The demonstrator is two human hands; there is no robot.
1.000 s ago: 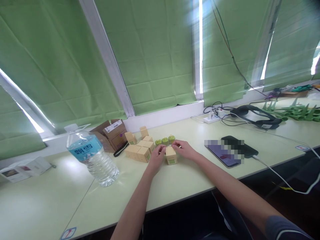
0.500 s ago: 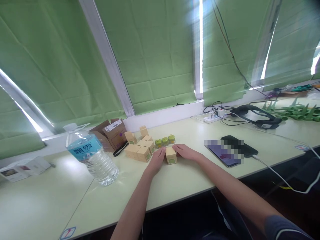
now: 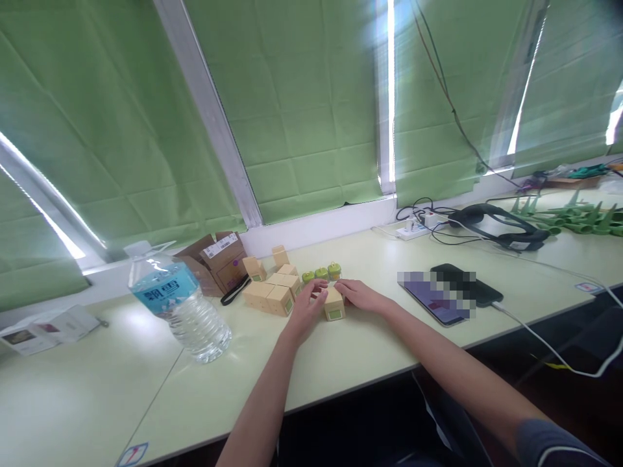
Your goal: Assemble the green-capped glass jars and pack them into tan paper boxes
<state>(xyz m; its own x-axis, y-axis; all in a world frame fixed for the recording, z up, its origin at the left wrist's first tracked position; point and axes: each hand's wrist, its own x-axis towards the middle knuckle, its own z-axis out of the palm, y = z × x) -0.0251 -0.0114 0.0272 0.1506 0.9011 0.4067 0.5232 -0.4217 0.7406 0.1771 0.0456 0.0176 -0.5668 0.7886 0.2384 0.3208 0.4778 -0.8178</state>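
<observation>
A small tan box (image 3: 334,306) with a green label stands on the pale table between my hands. My left hand (image 3: 307,305) is at its left side, fingers apart and curved, with a narrow gap to the box. At the right rear edge of the box, the fingers of my right hand (image 3: 357,294) rest on it. Just behind are small green-lidded jars (image 3: 334,270), partly covered by my left fingers. To the left stands a group of several tan boxes (image 3: 280,299), two of them with raised flaps.
A large water bottle (image 3: 180,305) and an open brown carton (image 3: 224,264) stand on the left. White boxes (image 3: 53,327) lie farther left. On the right are phones (image 3: 433,298), a power strip (image 3: 413,230), a black headset (image 3: 501,227) and green cone-shaped pieces (image 3: 584,217).
My left hand has loosened from the tan box, its fingers lifting and spreading towards the jars. My right hand has stayed almost in place at the box.
</observation>
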